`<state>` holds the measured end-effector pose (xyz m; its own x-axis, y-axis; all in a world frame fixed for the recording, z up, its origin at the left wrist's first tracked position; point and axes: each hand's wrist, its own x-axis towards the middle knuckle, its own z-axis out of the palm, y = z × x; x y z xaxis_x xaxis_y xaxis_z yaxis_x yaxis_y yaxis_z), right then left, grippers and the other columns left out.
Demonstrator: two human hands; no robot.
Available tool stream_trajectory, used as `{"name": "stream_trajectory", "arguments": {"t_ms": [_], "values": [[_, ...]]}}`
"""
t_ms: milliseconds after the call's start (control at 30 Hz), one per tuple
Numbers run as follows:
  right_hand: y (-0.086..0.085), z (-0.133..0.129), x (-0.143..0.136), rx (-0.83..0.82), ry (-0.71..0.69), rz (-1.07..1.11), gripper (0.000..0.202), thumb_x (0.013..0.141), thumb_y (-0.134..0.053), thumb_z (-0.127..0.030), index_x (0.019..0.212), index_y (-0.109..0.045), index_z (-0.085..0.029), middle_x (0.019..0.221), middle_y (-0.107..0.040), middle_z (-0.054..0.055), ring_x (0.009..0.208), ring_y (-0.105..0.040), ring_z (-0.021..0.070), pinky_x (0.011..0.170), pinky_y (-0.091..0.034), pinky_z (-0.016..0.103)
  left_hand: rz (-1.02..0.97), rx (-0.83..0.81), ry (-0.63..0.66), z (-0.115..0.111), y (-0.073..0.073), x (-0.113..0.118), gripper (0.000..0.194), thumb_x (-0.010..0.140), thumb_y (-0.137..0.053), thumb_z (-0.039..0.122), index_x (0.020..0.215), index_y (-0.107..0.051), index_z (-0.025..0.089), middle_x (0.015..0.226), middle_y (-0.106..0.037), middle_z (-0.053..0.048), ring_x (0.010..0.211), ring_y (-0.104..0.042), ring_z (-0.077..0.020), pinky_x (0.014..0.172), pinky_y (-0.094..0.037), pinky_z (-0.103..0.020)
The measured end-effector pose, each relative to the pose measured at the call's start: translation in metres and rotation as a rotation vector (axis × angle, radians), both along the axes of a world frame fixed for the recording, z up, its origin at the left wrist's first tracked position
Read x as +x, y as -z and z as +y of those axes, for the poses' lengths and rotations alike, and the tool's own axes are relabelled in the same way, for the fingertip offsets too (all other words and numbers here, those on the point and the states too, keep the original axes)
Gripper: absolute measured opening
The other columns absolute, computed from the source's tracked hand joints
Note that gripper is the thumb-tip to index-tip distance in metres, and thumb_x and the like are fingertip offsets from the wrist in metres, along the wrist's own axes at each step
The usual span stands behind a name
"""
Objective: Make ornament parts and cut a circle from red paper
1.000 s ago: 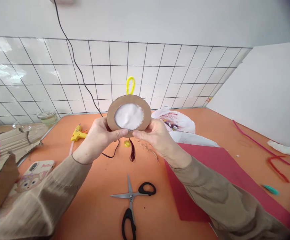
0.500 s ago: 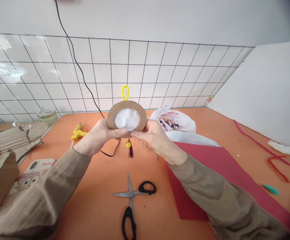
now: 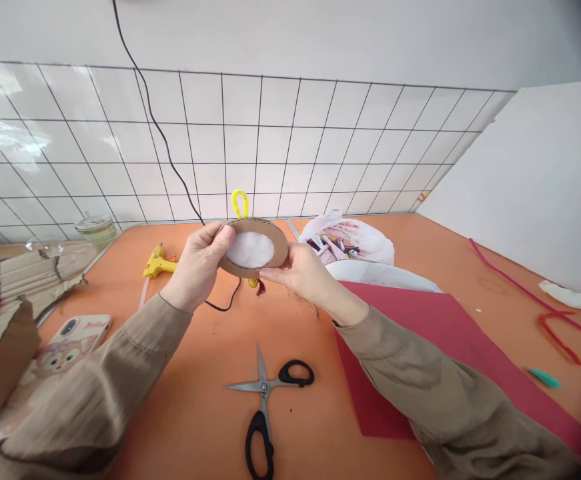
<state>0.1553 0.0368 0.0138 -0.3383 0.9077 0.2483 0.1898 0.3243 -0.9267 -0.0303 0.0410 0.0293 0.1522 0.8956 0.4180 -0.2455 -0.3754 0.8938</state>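
Between my two hands is a round cardboard ornament [image 3: 281, 248], with a soft white filling [image 3: 251, 250] in its middle. My left hand [image 3: 201, 261] pinches its left edge, thumb on the front. My right hand [image 3: 304, 275] grips the lower right edge, thumb along the bottom. A fuzzy yellow loop [image 3: 240, 204] rises from the top. Below hang a small yellow bell [image 3: 253, 283], partly hidden, and a dark red tassel [image 3: 261, 289]. The ornament is tilted, held above the orange table. Opened scissors [image 3: 264, 387] with black handles lie nearer to me.
A yellow glue gun [image 3: 157, 262] lies left of my hands, near a phone [image 3: 77, 340] and torn cardboard [image 3: 7, 360]. On the right are red sheet [image 3: 405, 360], a white plastic bag [image 3: 370, 240] with small items, and pipe cleaners [image 3: 520, 283].
The ornament has tipped back and come down slightly. My left thumb has shifted from its bottom edge up to the left side. The bell and tassel show less.
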Motion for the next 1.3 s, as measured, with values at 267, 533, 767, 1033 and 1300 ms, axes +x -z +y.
{"name": "stream_trajectory", "arguments": {"t_ms": [267, 533, 767, 1033, 1300], "values": [[0.001, -0.001, 0.0, 0.052, 0.047, -0.017, 0.025, 0.069, -0.075, -0.03, 0.088, -0.066, -0.017, 0.092, -0.073, 0.008, 0.091, -0.068, 0.0272, 0.081, -0.054, 0.043, 0.006, -0.007, -0.043, -0.003, 0.002, 0.002, 0.037, 0.082, -0.067, 0.056, 0.072, -0.065, 0.021, 0.071, -0.066, -0.001, 0.07, -0.059, -0.0171, 0.064, -0.044, -0.029], [0.01, 0.003, -0.001, -0.023, -0.081, 0.05, 0.017, 0.075, -0.071, -0.027, 0.086, -0.065, -0.017, 0.081, -0.072, 0.007, 0.08, -0.07, 0.0245, 0.076, -0.056, 0.041, 0.019, -0.034, -0.12, -0.004, 0.006, 0.006, 0.036, 0.085, -0.064, 0.055, 0.083, -0.07, 0.02, 0.079, -0.07, -0.002, 0.08, -0.063, -0.0188, 0.071, -0.046, -0.029], [0.005, -0.001, 0.0, -0.117, -0.076, 0.09, 0.029, 0.071, -0.077, -0.031, 0.094, -0.067, -0.017, 0.094, -0.073, 0.007, 0.096, -0.069, 0.0271, 0.09, -0.054, 0.046, -0.013, -0.158, -0.045, -0.01, -0.003, 0.008, 0.036, 0.083, -0.067, 0.053, 0.085, -0.073, 0.018, 0.08, -0.072, -0.004, 0.082, -0.064, -0.0197, 0.073, -0.046, -0.03], [-0.001, -0.002, 0.005, -0.1, -0.188, 0.161, 0.032, 0.074, -0.076, -0.033, 0.1, -0.067, -0.017, 0.099, -0.072, 0.007, 0.096, -0.068, 0.0231, 0.086, -0.054, 0.039, -0.027, -0.199, -0.11, -0.011, -0.006, 0.007, 0.027, 0.078, -0.074, 0.044, 0.078, -0.074, 0.017, 0.077, -0.07, -0.005, 0.079, -0.062, -0.0195, 0.072, -0.047, -0.031], [-0.004, -0.001, 0.008, -0.097, -0.003, 0.148, 0.023, 0.067, -0.075, -0.032, 0.078, -0.063, -0.017, 0.076, -0.067, 0.003, 0.073, -0.062, 0.0176, 0.064, -0.047, 0.031, 0.018, -0.2, 0.077, -0.006, -0.015, -0.005, 0.033, 0.087, -0.064, 0.049, 0.093, -0.075, 0.019, 0.102, -0.073, -0.009, 0.101, -0.064, -0.0266, 0.079, -0.052, -0.034]]}}
